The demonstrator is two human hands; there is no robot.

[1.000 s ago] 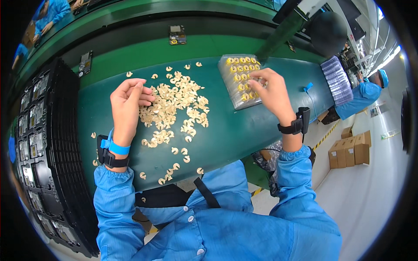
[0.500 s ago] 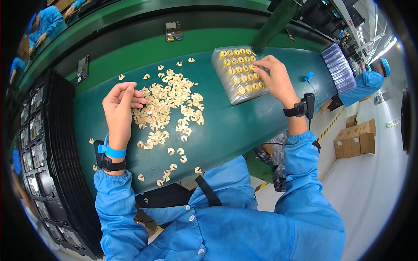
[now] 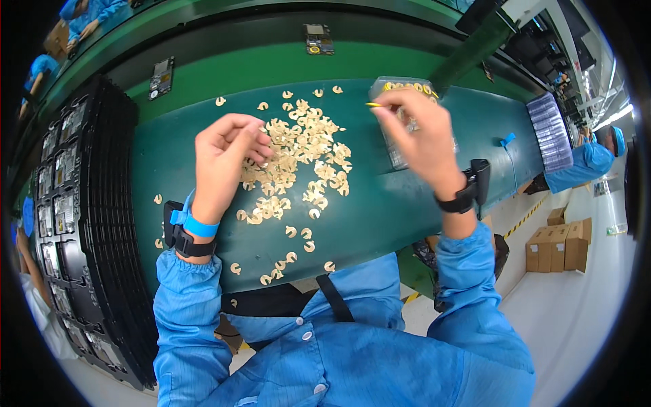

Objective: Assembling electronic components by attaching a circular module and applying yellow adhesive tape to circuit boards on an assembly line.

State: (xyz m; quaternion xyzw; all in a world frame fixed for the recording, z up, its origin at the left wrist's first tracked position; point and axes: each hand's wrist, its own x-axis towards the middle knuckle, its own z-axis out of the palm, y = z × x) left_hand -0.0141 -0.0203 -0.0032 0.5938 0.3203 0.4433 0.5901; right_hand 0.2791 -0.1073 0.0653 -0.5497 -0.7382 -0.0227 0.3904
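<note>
My right hand (image 3: 424, 139) pinches a small flat yellow ring-shaped part (image 3: 373, 104) between thumb and forefinger, seen edge-on. It is held above the near left side of a clear plastic tray (image 3: 397, 160); the hand hides much of this tray. Rows of yellow round parts (image 3: 409, 87) show along its far edge. My left hand (image 3: 227, 159) hovers at the left edge of a heap of cream-coloured notched rings (image 3: 298, 139). Its fingers are curled in toward the thumb, and whatever they may hold is hidden.
Black trays (image 3: 102, 237) with boards stand stacked at the left. Circuit boards (image 3: 318, 39) lie on the green strip beyond the mat (image 3: 380, 217). Stacked clear trays (image 3: 550, 132) are at the right, near a co-worker (image 3: 586, 159). Cartons (image 3: 559, 245) sit on the floor.
My right hand has lifted from the tray, now with a yellow ring-shaped part in its fingers. My left hand stays by the heap, fingers curled. The whole view has shifted.
</note>
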